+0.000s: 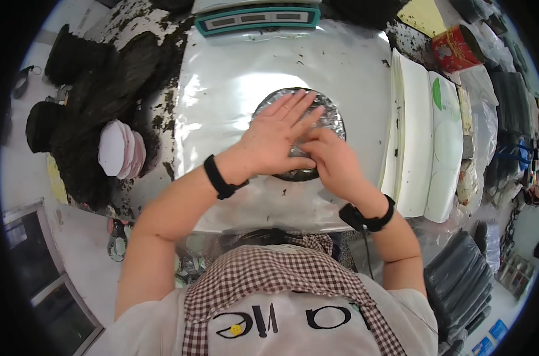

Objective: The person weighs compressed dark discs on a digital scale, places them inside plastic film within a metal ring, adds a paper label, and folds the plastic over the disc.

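A dark round disc (pixel 334 118) under crinkled, shiny clear film lies on the plastic-covered work surface in front of me. My left hand (pixel 276 133) rests palm down over it, fingers spread, hiding much of its middle and left side. On the disc's right part, my right hand (pixel 334 162) has its fingers bent inward, close to the left thumb. Its fingertips are slightly blurred, and whether they pinch the film cannot be made out. Both wrists wear black bands.
A teal-framed scale (pixel 257 20) with several displays stands at the back. Dark, crumbly dried-seaweed-like stacks (pixel 91 84) and round pinkish paper sheets (pixel 120 149) are at left. White paper or bag stacks (pixel 414 138) lie at right, below a red tin (pixel 456 48). Clear plastic sheeting (pixel 340 58) covers the middle.
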A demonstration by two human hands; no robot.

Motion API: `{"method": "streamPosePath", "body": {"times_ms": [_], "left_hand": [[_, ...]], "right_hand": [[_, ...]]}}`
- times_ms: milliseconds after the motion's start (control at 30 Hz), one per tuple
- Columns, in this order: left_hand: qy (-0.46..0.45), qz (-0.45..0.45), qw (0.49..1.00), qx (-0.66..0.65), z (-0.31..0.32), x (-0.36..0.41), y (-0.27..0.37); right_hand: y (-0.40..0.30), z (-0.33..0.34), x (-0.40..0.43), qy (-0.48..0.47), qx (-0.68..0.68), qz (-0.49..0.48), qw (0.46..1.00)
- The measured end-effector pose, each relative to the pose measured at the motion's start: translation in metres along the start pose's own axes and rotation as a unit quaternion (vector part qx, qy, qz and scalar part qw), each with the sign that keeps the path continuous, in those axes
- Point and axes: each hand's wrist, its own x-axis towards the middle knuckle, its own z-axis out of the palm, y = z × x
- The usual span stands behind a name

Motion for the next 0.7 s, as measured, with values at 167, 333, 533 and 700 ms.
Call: {"method": "streamPosePath", "body": {"times_ms": [167,333,533,700], "left_hand": [[-0.04,-0.008,0.998,0.055,-0.004,-0.001,-0.005],[-0.108,-0.031,0.989,0.094,-0.01,0.001,0.003],[-0.094,-0.026,0.991,0.095,-0.003,0.007,0.007],[-0.081,-0.037,0.992,0.091,-0.01,-0.002,0.009]], "right_hand": [[0.011,-0.016,-0.019,0.002,-0.05,-0.142,0.989],[0.157,-0.161,-0.007,0.265,-0.286,0.019,0.921],[0.323,-0.21,-0.005,0.185,-0.626,0.107,0.75],[0.323,-0.215,0.037,0.137,-0.569,0.224,0.779]]}}
